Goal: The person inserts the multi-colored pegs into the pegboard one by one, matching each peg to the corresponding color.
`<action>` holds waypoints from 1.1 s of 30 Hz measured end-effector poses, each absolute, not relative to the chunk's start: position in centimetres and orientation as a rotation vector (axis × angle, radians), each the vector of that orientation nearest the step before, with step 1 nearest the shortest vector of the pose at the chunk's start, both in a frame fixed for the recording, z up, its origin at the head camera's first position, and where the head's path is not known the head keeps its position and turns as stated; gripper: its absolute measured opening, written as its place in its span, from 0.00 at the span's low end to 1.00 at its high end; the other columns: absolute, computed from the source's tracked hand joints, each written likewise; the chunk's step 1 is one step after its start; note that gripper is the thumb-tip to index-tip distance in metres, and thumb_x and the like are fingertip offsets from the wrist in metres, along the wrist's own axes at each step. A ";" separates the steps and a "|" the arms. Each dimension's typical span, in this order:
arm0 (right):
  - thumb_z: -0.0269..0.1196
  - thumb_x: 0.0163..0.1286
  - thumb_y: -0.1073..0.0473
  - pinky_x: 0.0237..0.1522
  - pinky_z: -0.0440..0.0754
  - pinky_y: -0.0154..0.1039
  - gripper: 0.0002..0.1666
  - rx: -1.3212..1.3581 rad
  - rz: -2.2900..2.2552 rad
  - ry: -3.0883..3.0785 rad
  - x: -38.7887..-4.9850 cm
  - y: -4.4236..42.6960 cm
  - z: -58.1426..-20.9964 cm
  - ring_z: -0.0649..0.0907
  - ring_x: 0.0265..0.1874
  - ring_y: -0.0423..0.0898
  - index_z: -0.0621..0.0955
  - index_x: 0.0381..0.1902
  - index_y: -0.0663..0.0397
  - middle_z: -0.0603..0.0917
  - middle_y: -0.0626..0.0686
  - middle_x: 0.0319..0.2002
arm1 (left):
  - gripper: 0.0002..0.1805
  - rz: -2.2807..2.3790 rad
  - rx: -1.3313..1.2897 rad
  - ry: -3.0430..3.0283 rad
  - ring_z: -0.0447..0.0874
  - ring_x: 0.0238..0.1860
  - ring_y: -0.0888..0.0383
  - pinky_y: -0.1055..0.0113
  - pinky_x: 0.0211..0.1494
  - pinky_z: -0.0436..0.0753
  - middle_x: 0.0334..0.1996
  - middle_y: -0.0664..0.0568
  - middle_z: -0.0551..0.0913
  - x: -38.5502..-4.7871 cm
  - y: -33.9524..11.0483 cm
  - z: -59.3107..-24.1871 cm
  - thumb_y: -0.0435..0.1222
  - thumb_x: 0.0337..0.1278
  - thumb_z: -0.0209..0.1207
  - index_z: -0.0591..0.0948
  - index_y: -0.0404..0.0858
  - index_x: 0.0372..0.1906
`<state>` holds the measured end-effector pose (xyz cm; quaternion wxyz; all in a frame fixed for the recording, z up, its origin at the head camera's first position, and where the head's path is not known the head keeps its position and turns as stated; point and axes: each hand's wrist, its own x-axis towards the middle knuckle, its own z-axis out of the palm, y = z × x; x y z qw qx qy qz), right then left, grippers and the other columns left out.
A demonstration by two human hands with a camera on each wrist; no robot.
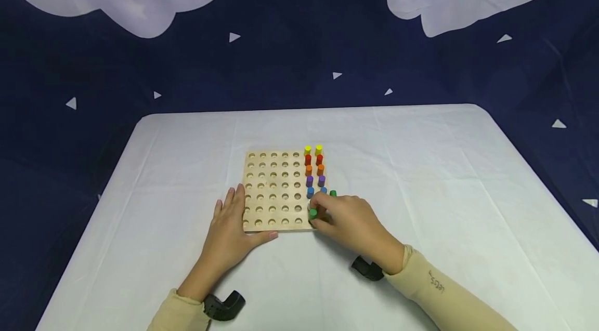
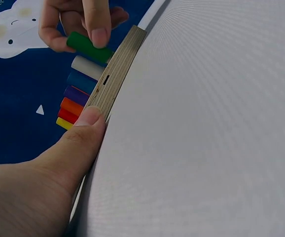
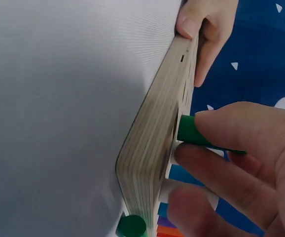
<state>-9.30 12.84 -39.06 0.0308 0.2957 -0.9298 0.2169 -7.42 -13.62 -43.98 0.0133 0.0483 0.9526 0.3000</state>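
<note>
A wooden pegboard (image 1: 278, 191) with rows of round holes lies on the table. My left hand (image 1: 229, 237) rests against its near-left corner, fingers straight along the left side, thumb pressing the front edge. Between thumb and fingers my right hand (image 1: 353, 222) pinches a green peg (image 2: 88, 45) at the near-right part of the board, its lower end at a hole. Two columns of pegs stand at the right: yellow (image 1: 318, 149), red (image 1: 320, 159), orange (image 1: 320, 170), purple (image 1: 321, 181) and blue (image 1: 311, 193). White pegs (image 2: 87, 66) follow, partly hidden by my right hand in the head view.
Another green peg (image 3: 132, 226) is beside the board's right edge. The white-covered table (image 1: 187, 164) reaches back to a dark blue cloth (image 1: 281, 61) with clouds and triangles. A black wrist device (image 1: 224, 306) sits at each wrist.
</note>
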 end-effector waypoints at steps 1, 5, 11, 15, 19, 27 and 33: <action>0.71 0.61 0.56 0.21 0.69 0.25 0.10 0.918 0.655 -2.865 -9.3 12.8 -39.1 0.72 0.18 0.29 0.79 0.35 0.39 0.86 0.36 0.27 | 0.73 0.933 0.154 2.970 0.44 0.80 0.40 0.42 0.81 0.41 0.79 0.37 0.51 -7.4 -13.6 -44.0 0.63 0.34 0.74 0.47 0.31 0.79; 0.70 0.62 0.56 0.22 0.70 0.26 0.09 0.945 0.635 -2.879 -9.4 12.7 -39.0 0.72 0.19 0.30 0.79 0.34 0.39 0.83 0.34 0.24 | 0.73 0.931 0.161 2.975 0.44 0.80 0.40 0.42 0.81 0.41 0.79 0.37 0.51 -7.5 -13.6 -43.9 0.63 0.34 0.74 0.47 0.30 0.78; 0.72 0.58 0.57 0.21 0.70 0.26 0.10 0.949 0.625 -2.896 -9.5 12.8 -38.7 0.71 0.18 0.30 0.80 0.33 0.39 0.82 0.34 0.23 | 0.74 0.934 0.153 2.970 0.43 0.80 0.40 0.42 0.81 0.41 0.79 0.37 0.51 -7.5 -13.6 -43.9 0.63 0.34 0.74 0.47 0.30 0.79; 0.72 0.58 0.57 0.21 0.69 0.27 0.10 0.927 0.598 -2.919 -9.5 12.7 -38.6 0.70 0.18 0.31 0.80 0.32 0.38 0.81 0.34 0.22 | 0.74 0.935 0.149 2.968 0.43 0.80 0.40 0.42 0.81 0.41 0.79 0.38 0.51 -7.5 -13.6 -44.0 0.64 0.33 0.74 0.46 0.31 0.79; 0.73 0.58 0.56 0.21 0.70 0.27 0.08 0.909 0.548 -2.955 -9.4 12.3 -38.5 0.71 0.19 0.31 0.83 0.32 0.38 0.81 0.34 0.23 | 0.74 0.938 0.149 2.966 0.43 0.80 0.40 0.42 0.81 0.41 0.79 0.38 0.50 -7.5 -13.6 -44.1 0.64 0.33 0.74 0.47 0.31 0.79; 0.74 0.58 0.51 0.23 0.71 0.28 0.11 0.869 0.616 -2.916 -9.1 13.3 -37.6 0.71 0.20 0.30 0.85 0.38 0.41 0.85 0.35 0.29 | 0.74 0.939 0.145 2.964 0.43 0.80 0.40 0.42 0.81 0.40 0.79 0.38 0.50 -7.5 -13.6 -44.2 0.65 0.33 0.74 0.47 0.31 0.79; 0.69 0.63 0.50 0.19 0.68 0.30 0.09 0.653 0.788 -2.874 -10.5 15.6 -36.9 0.69 0.15 0.34 0.84 0.41 0.42 0.82 0.36 0.28 | 0.74 0.939 0.144 2.966 0.43 0.80 0.40 0.42 0.81 0.40 0.79 0.38 0.50 -7.5 -13.6 -44.2 0.64 0.32 0.74 0.47 0.31 0.79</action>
